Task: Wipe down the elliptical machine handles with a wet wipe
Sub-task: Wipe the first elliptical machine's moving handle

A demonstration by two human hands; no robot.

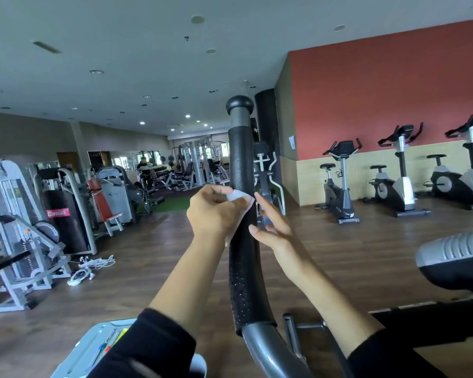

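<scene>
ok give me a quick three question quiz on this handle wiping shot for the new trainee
1. Which hand holds the wet wipe against the handle? A) left hand B) right hand C) neither
2. True or false: the right hand grips the round cap at the top of the handle.
3. Fill in: the wall behind the exercise bikes is ___ above its tan lower part.

Key
1. A
2. False: the right hand is open beside the handle, well below the cap.
3. red
</scene>
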